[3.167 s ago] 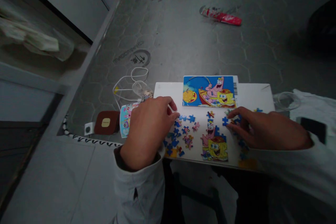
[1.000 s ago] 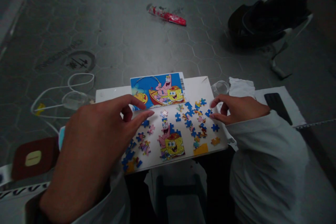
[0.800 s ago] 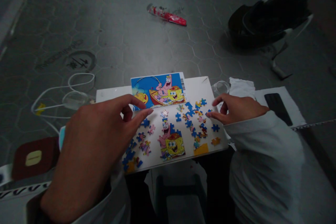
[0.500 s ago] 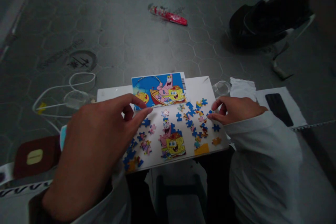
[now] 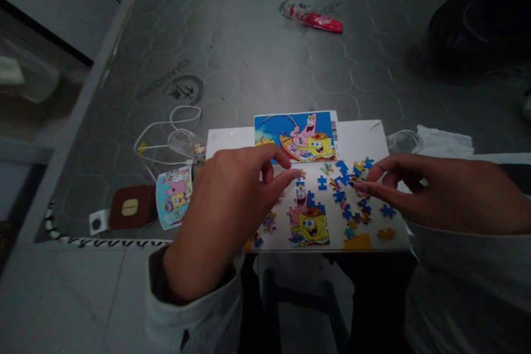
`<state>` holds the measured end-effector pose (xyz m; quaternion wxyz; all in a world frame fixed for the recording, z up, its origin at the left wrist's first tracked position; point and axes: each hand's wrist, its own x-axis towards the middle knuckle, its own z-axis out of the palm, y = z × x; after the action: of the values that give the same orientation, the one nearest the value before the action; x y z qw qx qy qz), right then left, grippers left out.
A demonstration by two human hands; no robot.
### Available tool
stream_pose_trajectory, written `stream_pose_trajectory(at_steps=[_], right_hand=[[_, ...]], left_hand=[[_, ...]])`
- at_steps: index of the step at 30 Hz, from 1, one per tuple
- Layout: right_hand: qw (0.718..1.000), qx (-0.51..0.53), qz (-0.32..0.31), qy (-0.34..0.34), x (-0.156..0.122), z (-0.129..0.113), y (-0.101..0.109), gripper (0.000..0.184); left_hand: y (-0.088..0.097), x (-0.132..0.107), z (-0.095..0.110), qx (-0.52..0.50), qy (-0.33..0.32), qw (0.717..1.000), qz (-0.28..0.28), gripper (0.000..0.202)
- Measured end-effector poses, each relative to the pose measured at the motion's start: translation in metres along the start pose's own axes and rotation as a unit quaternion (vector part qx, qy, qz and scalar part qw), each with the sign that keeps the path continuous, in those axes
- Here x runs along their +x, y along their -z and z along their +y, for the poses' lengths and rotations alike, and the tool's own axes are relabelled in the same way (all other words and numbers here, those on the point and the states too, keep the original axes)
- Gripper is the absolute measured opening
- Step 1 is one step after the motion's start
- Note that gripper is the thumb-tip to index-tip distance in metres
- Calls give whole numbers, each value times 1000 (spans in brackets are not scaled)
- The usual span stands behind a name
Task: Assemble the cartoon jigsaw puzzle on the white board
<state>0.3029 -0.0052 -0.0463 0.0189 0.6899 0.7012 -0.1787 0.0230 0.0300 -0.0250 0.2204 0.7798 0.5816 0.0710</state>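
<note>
1. Reaching over the left part of the white board [image 5: 360, 144], the person's left hand [image 5: 244, 182] has its thumb and forefinger slightly parted, with nothing visibly pinched.
2. A small pinkish piece [image 5: 302, 173] shows right at that thumb's tip; whether they touch, I can't tell from where I stand.
3. Across the right edge lies the right hand [image 5: 443, 191], thumb and forefinger nearly together among loose pieces [image 5: 322, 182]; I can't make out whether it grips one.
4. The partly joined puzzle [image 5: 312, 224], a yellow square face beside a pink figure, lies flat just inside the near edge, roughly midway between the corners.
5. A yellow section [image 5: 357, 241] sits by the near edge too, with an orange piece [image 5: 386, 234] toward the near right corner.
6. Along the far edge, the picture card [image 5: 296, 135] pokes slightly past the board.
</note>
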Motion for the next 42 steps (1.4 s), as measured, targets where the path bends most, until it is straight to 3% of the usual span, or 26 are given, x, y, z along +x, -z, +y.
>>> stream_pose_trajectory(at_steps=[4,7,10,18,25,37,42], right_hand=[[991,69,85,83,-9,-38,-6,54],[985,113,53,119,-9,-50,-10,49],[983,131,31,127,-5,-52,-11,47],[980,141,19,136,-2,-55,-15,47],[983,164,16,78,-2,-68,-15,34],[989,119,-16,91,-2,-63,-17,40],[993,81,48,77,1,-55,-26,39]], left_hand=[[-3,-4,-2,-104,-68,992,-23,11],[-2,-7,-3,-140,-88,984,-59,6],[-1,-8,-3,-140,-79,983,-86,4],[-2,-8,-4,-85,-78,990,-84,9],[-3,-9,-2,-47,-67,992,-101,15],[-2,-8,-1,-15,-43,993,-106,19],[-4,-9,-3,29,-33,993,-113,20]])
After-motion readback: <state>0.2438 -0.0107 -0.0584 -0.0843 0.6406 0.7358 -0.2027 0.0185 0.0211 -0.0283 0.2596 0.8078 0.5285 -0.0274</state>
